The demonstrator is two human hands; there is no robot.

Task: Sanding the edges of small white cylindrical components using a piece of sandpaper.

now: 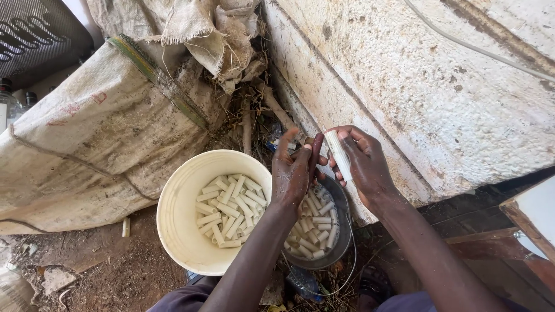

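- Your right hand: fingers grasping a white peeled stick.
- Your left hand: fingers curled, grip unclear.
- Below: cream bucket, metal pot, both holding cut sticks.

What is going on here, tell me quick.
A person works over two containers of short pale sticks. The right hand holds one stick upright in its grip, and the left hand is close beside it, fingers near its lower end. Below the hands sit a white bucket and a dark metal bowl, each holding many such sticks. A worn sack lies to the left, against a rough pale wall.
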